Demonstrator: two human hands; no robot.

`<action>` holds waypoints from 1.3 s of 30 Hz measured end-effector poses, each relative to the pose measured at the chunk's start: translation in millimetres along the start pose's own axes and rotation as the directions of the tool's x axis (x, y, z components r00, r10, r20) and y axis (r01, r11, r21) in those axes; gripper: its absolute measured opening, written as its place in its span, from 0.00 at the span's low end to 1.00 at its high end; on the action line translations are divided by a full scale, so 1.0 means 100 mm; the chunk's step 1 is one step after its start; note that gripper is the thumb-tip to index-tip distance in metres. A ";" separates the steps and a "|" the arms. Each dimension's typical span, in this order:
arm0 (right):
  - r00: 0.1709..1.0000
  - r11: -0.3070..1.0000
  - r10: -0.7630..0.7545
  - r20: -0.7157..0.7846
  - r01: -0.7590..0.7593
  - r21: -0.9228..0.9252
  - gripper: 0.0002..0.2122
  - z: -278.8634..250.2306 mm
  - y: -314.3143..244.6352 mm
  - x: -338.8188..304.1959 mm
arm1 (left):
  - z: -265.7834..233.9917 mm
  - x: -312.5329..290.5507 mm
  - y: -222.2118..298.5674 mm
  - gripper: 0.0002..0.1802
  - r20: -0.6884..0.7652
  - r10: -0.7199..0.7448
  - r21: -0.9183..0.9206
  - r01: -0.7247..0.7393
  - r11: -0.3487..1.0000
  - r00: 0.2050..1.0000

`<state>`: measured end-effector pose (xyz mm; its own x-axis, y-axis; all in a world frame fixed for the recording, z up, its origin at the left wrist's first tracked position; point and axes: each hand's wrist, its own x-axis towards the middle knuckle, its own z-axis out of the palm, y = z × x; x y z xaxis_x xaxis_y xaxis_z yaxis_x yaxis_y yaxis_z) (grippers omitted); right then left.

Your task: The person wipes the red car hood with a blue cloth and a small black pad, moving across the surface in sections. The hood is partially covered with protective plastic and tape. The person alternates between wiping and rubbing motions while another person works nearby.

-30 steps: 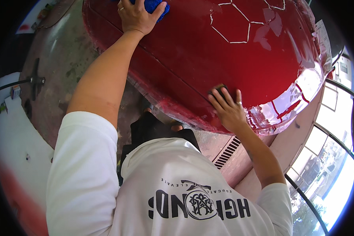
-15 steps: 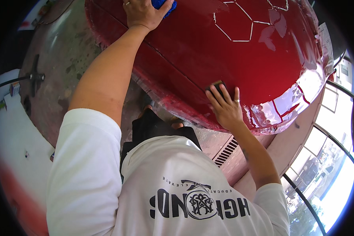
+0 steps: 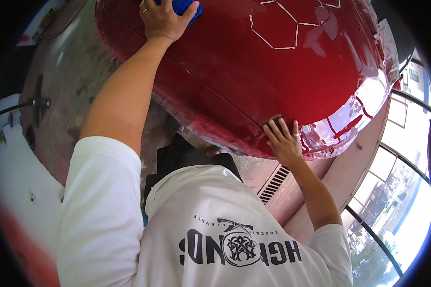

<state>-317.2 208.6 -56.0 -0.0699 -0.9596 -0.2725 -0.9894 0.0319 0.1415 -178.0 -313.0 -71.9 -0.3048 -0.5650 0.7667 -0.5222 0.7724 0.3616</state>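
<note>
White tee (image 3: 191, 191), near ctr: bold blk lettering (image 3: 283, 252), upside down in view, L & R of a round monogram emblem (image 3: 241, 248). Small blk caps (image 3: 203, 217) arc above, w/ crossed-tool graphic (image 3: 234, 224) btwn. Small box (image 3: 15, 117), left: print too tiny to read. Pale paper sheet (image 3: 388, 45), far R: same, any txt illegible.
</note>
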 end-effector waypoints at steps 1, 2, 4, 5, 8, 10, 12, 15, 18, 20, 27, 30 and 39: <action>1.000 1.000 0.000 -0.023 0.001 0.025 0.30 -0.17 -0.14 0.38 | 0.01 -0.01 -0.03 0.37 0.000 0.010 0.017 -0.010 1.000 1.000; 0.999 0.998 -0.001 -0.047 0.003 0.056 0.30 -0.38 -0.35 0.85 | 0.00 0.00 -0.03 0.37 0.005 0.008 0.005 -0.008 1.000 1.000; 0.984 0.997 0.011 -0.180 0.004 0.082 0.29 -0.65 -0.70 1.62 | -0.04 0.02 0.00 0.37 0.027 0.008 -0.021 -0.007 1.000 1.000; 0.979 0.996 0.013 -0.206 0.007 0.094 0.28 -0.71 -0.79 1.82 | -0.05 0.01 0.00 0.37 0.027 0.011 -0.015 -0.011 1.000 1.000; 0.975 0.995 0.001 -0.222 0.020 0.094 0.29 -0.75 -0.83 1.94 | -0.03 0.00 -0.06 0.38 0.019 0.021 -0.003 -0.021 1.000 1.000; 0.989 0.996 -0.012 -0.149 0.025 0.089 0.29 -0.57 -0.59 1.32 | -0.02 -0.02 -0.09 0.37 0.008 0.015 -0.013 -0.015 1.000 1.000; 0.997 0.999 -0.033 -0.068 0.034 0.007 0.30 -0.09 -0.20 0.40 | 0.00 -0.01 0.01 0.37 0.010 -0.007 -0.020 0.008 1.000 1.000; 0.998 1.000 -0.004 -0.061 0.005 0.011 0.31 -0.15 -0.16 0.26 | -0.01 -0.01 0.01 0.37 0.008 -0.032 -0.014 0.032 0.999 0.999; 0.994 0.995 -0.026 -0.107 0.035 0.089 0.29 -0.48 -0.51 1.24 | -0.02 0.02 0.00 0.37 0.001 -0.013 -0.018 0.013 1.000 1.000; 0.978 0.993 -0.016 -0.207 0.040 0.110 0.27 -0.80 -0.81 1.98 | -0.04 0.02 0.03 0.37 0.007 0.000 -0.023 0.000 1.000 1.000; 0.995 0.997 -0.024 -0.099 0.030 0.065 0.30 -0.45 -0.48 1.13 | -0.08 0.00 -0.02 0.37 0.016 -0.039 -0.033 0.040 0.999 0.999; 0.997 0.999 -0.023 -0.070 0.025 0.020 0.31 -0.31 -0.38 0.89 | -0.08 0.01 0.00 0.38 0.002 -0.045 -0.034 0.045 0.998 0.999; 0.952 0.997 -0.033 -0.304 0.054 0.061 0.25 -0.93 -1.09 2.70 | 0.16 -0.06 -0.30 0.37 0.047 0.053 -0.042 -0.051 0.998 0.997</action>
<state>-216.7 -79.6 -56.2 0.0045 -0.9997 0.0249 -0.9977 -0.0028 0.0683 -173.1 -337.5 -95.5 -0.3690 -0.5359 0.7594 -0.4716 0.8120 0.3439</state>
